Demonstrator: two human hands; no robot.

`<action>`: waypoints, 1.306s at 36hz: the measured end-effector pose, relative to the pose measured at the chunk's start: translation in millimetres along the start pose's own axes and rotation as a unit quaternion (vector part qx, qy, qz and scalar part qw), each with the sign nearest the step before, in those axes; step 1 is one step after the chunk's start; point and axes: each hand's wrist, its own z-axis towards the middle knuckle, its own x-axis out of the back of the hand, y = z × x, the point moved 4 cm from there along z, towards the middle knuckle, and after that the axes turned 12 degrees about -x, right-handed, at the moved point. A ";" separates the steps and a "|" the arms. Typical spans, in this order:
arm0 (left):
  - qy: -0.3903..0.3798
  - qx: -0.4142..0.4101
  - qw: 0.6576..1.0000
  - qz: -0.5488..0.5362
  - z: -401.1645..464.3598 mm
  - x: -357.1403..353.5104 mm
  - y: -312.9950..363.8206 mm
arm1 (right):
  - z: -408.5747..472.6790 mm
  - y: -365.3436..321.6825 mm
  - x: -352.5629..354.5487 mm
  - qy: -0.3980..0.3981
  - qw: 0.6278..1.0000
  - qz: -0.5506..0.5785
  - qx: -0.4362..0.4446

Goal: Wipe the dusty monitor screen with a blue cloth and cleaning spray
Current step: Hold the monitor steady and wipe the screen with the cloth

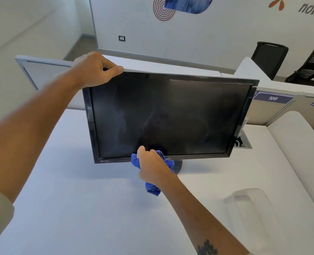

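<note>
A blue label (273, 98) on the desk partition reads 109; the wall lettering (312, 9) reads "not th".

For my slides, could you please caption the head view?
Left hand steadies the monitor while right hand presses a blue cloth to its lower edge.
</note>
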 end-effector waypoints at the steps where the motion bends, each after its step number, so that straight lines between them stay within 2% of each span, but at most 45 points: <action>1: 0.000 -0.007 1.000 0.002 0.3 -0.7 0.2 | 1.9 -7.2 -1.2 -0.004 1.000 -0.006 0.003; 5: -0.001 -0.009 1.000 0.019 1.9 -1.5 -1.6 | 3.7 -32.8 -5.0 0.004 0.999 -0.035 0.024; 20: 0.018 -0.004 0.998 0.056 4.3 -4.3 -14.5 | -0.6 -100.7 -8.3 0.049 0.994 -0.022 0.090; 30: 0.041 -0.007 0.997 0.063 6.5 -3.2 -18.4 | 3.3 -97.7 -15.2 0.015 0.989 0.121 0.084; 37: 0.031 -0.019 0.997 0.066 8.5 -4.5 -19.0 | 2.8 -88.1 -20.5 0.010 0.985 0.147 0.090; 44: 0.031 -0.018 0.997 0.069 7.4 -3.9 -17.9 | 1.6 -103.6 -29.6 0.013 0.985 0.147 0.095; 47: 0.031 -0.016 0.997 0.064 5.8 -2.9 -14.7 | 3.3 -111.1 -33.4 -0.002 0.980 0.180 0.088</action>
